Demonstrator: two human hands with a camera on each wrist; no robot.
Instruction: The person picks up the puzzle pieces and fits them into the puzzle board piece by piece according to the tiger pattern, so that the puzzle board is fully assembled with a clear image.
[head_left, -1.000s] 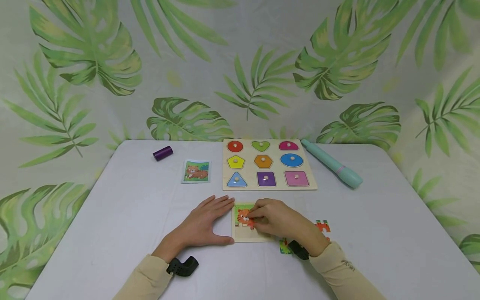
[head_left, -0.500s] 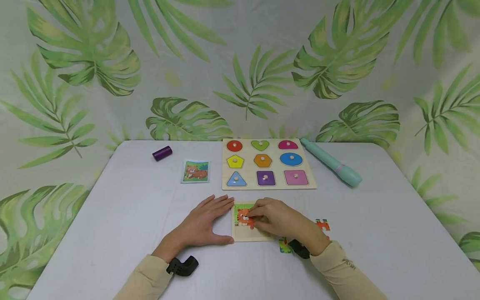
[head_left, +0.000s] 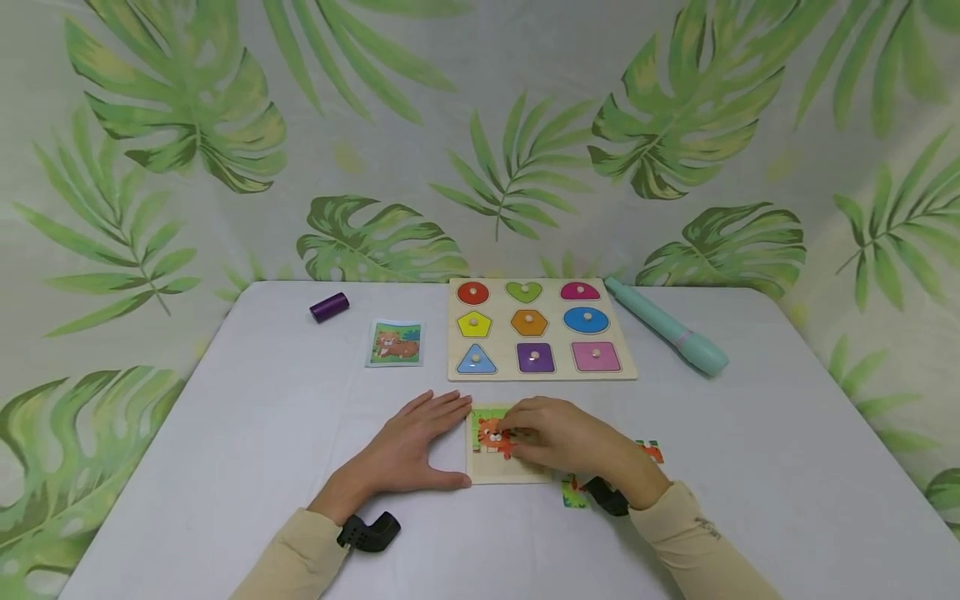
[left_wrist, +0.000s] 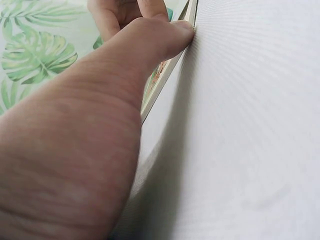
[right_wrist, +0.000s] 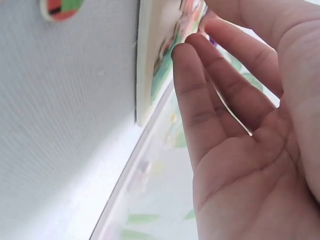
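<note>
A small wooden jigsaw tray (head_left: 510, 475) lies in front of me, with joined pieces showing an orange tiger (head_left: 491, 437) on green in its upper part; bare wood shows below. My left hand (head_left: 408, 446) lies spread along the tray's left side, thumb and fingertips at its edge. Over the tray's right half is my right hand (head_left: 555, 433), its bent index finger and thumb close to the tiger. In the right wrist view the other fingers (right_wrist: 192, 100) are loosely extended beside the tray's rim (right_wrist: 143, 75). The right hand hides part of the picture.
Loose jigsaw pieces (head_left: 575, 493) lie partly under the right forearm. Behind the tray stand a shape-peg board (head_left: 498, 375), a tiger picture card (head_left: 396, 343), a purple cylinder (head_left: 330, 307) and a mint-green wand-shaped object (head_left: 667, 327). A leaf-print cloth (head_left: 525, 192) hangs behind the table.
My right index finger and thumb have shifted slightly and parted a little at the tiger. The right forearm covers more of the loose pieces. My left hand keeps its place.
</note>
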